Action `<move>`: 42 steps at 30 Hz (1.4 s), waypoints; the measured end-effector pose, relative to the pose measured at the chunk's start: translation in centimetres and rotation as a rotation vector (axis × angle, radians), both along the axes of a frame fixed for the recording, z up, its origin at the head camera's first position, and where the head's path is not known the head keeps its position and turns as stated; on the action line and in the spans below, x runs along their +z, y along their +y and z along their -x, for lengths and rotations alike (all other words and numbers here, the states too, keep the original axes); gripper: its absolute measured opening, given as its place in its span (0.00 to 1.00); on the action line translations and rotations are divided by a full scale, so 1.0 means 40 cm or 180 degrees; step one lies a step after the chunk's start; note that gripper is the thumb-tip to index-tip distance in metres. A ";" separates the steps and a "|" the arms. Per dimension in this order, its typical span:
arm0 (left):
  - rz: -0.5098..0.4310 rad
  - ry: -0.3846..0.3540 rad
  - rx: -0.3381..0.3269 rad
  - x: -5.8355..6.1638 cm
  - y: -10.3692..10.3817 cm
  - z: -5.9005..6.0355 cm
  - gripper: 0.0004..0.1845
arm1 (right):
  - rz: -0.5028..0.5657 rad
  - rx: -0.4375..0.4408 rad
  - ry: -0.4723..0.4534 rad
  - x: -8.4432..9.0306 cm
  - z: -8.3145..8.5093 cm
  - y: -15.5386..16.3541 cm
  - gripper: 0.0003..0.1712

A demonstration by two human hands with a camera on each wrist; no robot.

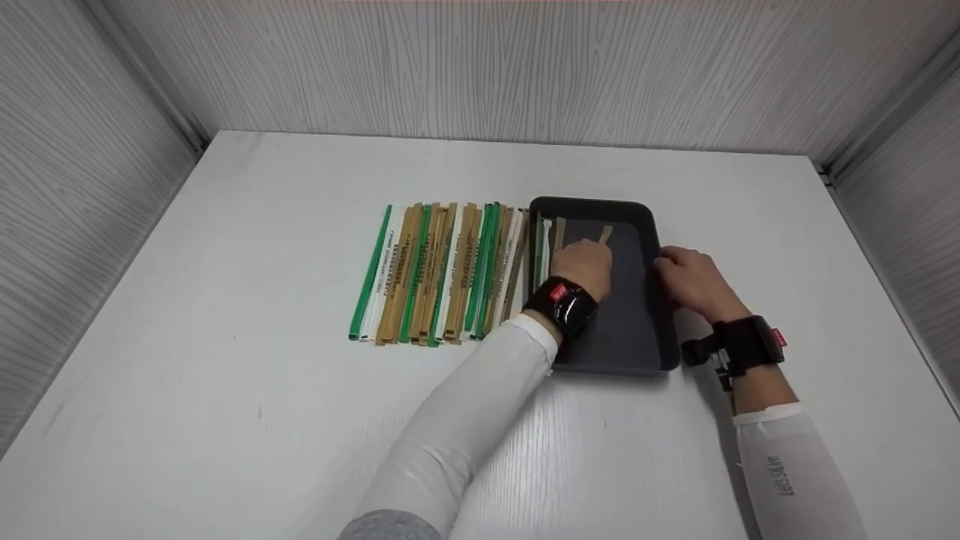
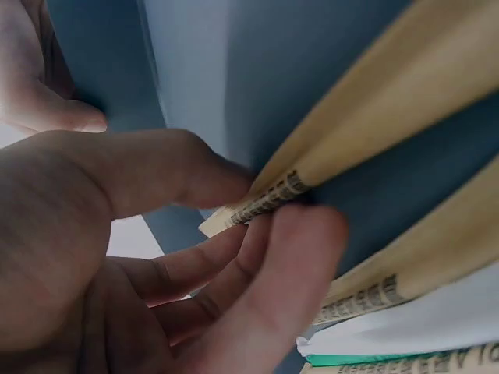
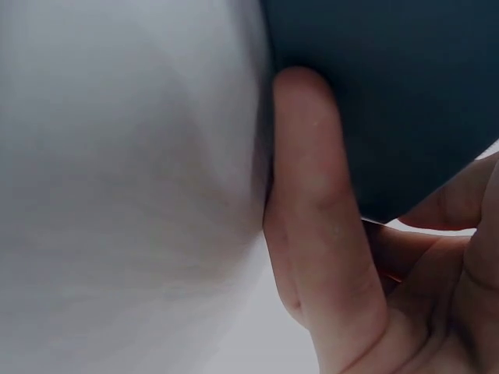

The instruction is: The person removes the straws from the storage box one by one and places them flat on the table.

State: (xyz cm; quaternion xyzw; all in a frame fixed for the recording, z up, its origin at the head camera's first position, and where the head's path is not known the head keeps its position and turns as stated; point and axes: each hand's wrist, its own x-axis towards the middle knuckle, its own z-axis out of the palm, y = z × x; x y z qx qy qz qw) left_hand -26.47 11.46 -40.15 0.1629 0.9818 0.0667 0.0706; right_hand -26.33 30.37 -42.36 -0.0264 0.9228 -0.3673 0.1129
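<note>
- Perhaps the brown strip, pinched only at its tip by the left hand fingers inside the tray, could slip and fall crooked.
- Also the right hand, fingers curled on the tray's rim, could push it on the counter against the strip row.

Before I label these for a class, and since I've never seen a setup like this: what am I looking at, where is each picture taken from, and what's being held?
No machine here: a person works with two bare hands, wearing one camera on the head and one on each wrist.

The wide picture is the head view. On the white table lies a row of paper sleeves, brown, green and white, beside a dark tray that already has a few sleeves in it.

The left hand is inside the tray. Its wrist camera shows thumb and fingers pinching the end of a brown sleeve.

The right hand is at the tray's right edge. Its wrist camera shows fingers against the tray's side, in a grip on the rim.
</note>
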 end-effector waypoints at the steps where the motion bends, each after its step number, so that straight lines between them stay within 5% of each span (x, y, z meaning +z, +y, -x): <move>1: -0.0021 -0.0005 0.0005 0.000 0.000 -0.001 0.09 | -0.0003 -0.0004 -0.0010 0.000 0.001 0.001 0.27; 14: -0.0204 -0.0251 0.0031 0.000 -0.004 0.003 0.09 | -0.0009 0.0010 -0.0051 -0.009 0.001 0.003 0.28; 21: -0.0666 -0.0179 0.0035 0.078 -0.031 -0.001 0.22 | -0.0056 0.0026 -0.0017 -0.007 0.000 0.001 0.20; 31: -0.1398 0.0006 0.0034 0.218 -0.208 -0.014 0.11 | 0.0016 0.0057 0.0042 -0.002 -0.002 0.005 0.25; 36: -0.1530 0.0116 0.0255 0.221 -0.309 -0.007 0.08 | 0.0020 0.0054 0.0042 -0.003 -0.006 0.007 0.26; 42: -0.1537 0.0070 0.0519 0.179 -0.389 0.009 0.05 | 0.0030 0.0045 0.0038 -0.002 -0.005 0.006 0.24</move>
